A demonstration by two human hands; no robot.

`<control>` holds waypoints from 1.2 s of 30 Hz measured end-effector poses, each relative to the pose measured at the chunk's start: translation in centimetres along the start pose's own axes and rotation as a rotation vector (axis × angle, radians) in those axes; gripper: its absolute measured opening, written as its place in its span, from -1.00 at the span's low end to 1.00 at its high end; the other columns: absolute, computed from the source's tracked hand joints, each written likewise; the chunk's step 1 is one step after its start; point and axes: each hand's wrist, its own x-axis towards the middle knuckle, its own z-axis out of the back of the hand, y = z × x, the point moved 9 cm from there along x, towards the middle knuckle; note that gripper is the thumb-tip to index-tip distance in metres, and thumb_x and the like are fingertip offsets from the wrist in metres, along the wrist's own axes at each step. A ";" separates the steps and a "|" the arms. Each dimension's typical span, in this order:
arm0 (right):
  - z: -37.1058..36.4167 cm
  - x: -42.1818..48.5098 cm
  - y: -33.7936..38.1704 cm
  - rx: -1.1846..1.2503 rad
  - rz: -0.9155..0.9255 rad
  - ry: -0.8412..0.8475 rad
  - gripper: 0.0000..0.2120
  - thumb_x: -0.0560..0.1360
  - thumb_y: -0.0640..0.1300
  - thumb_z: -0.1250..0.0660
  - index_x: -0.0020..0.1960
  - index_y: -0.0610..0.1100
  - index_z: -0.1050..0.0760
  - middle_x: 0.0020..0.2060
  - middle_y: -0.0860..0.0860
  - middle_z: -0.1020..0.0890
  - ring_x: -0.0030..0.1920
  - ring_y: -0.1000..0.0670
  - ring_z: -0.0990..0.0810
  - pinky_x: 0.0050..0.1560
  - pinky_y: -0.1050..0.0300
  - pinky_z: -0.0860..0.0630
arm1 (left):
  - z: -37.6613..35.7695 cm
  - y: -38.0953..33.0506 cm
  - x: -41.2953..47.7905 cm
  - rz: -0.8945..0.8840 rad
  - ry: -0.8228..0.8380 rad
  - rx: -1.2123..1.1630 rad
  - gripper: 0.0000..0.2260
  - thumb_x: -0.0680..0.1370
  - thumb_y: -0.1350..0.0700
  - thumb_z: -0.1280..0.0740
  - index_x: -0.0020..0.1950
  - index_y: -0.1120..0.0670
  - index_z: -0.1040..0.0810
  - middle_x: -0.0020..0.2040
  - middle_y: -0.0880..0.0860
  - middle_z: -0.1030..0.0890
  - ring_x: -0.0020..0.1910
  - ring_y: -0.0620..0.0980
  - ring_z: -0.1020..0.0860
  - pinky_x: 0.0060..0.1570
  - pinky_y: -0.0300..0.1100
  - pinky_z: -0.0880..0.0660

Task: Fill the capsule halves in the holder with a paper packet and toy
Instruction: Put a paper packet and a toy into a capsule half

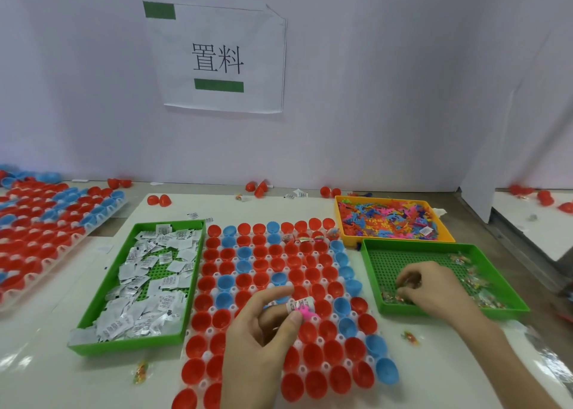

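Paper packet (pixel 300 303) and pink toy (pixel 307 313) pinched by left hand (pixel 257 340) above holder (pixel 210 332). Wrapped pieces (pixel 408 282) gripped by curled right hand (pixel 434 287) in green tray (pixel 412 308).

Bare left hand (pixel 257 343) and right hand (pixel 434 287), bare forearms (pixel 499 349); perhaps a ring (pixel 274 328).

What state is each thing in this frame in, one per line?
Left hand: pinches paper packet and pink toy above holder.
Right hand: fingers curled in right green tray; grip unclear.
Capsule halves: open, mostly empty; few far ones filled.
Left green tray: holds packets.
Yellow tray: full of toys.
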 end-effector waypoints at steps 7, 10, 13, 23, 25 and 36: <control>2.0 -1.5 1.5 0.186 0.044 -0.159 -0.71 0.36 -0.29 -0.59 -0.22 0.07 -0.57 -0.22 0.03 -0.68 -0.23 0.11 -0.63 -0.25 0.30 -0.48 | 0.1 -0.5 -0.3 -0.007 0.013 -0.033 -0.74 0.30 0.12 -0.48 -0.02 0.09 -0.69 -0.17 0.11 -0.74 -0.11 0.03 -0.72 -0.10 -0.32 -0.59; 3.7 -4.0 4.6 0.363 0.150 -0.288 -0.75 0.36 -0.29 -0.57 -0.19 0.04 -0.64 -0.26 0.14 -0.69 -0.23 0.18 -0.64 -0.15 0.30 -0.56 | -0.1 -0.8 -0.3 -0.025 0.027 -0.013 -0.80 0.28 0.08 -0.49 -0.11 -0.01 -0.74 -0.16 0.07 -0.74 -0.12 -0.01 -0.72 -0.08 -0.31 -0.59; 3.0 -7.9 9.3 0.634 0.305 -0.235 -0.74 0.35 -0.30 -0.58 -0.22 0.06 -0.68 -0.28 0.13 -0.72 -0.23 0.14 -0.69 -0.18 0.34 -0.58 | -0.5 -1.1 -0.4 -0.045 0.024 0.011 -0.80 0.28 0.06 -0.49 -0.11 -0.11 -0.74 -0.16 0.05 -0.74 -0.13 0.02 -0.72 -0.05 -0.25 -0.62; -1.0 -12.4 15.4 1.169 0.365 0.102 -0.91 0.46 -0.19 -0.46 -0.07 -0.04 -0.68 -0.16 -0.09 -0.71 -0.08 -0.03 -0.70 -0.06 0.20 -0.61 | 0.2 -1.6 -0.6 -0.107 -0.011 0.047 -0.82 0.30 0.10 -0.50 -0.13 -0.07 -0.75 -0.08 0.07 -0.72 -0.16 0.08 -0.72 -0.10 -0.21 -0.64; -1.2 -12.8 15.7 1.168 0.380 0.137 -0.85 0.40 -0.18 -0.51 -0.05 -0.02 -0.67 -0.15 -0.09 -0.71 -0.09 -0.02 -0.71 -0.06 0.20 -0.61 | 0.3 -1.6 -0.6 -0.122 -0.013 0.066 -0.82 0.29 0.09 -0.51 -0.13 -0.08 -0.75 -0.06 0.04 -0.70 -0.18 0.09 -0.72 -0.13 -0.20 -0.64; -1.6 -12.9 16.3 1.039 0.400 0.119 -0.69 0.37 -0.35 -0.57 -0.10 0.04 -0.64 -0.21 -0.11 -0.71 -0.16 -0.05 -0.71 -0.12 0.16 -0.62 | 2.0 -1.2 -0.6 -0.110 -0.048 0.099 -0.77 0.23 0.06 -0.56 -0.13 -0.10 -0.71 -0.27 0.08 -0.62 -0.33 0.01 -0.65 -0.23 -0.20 -0.62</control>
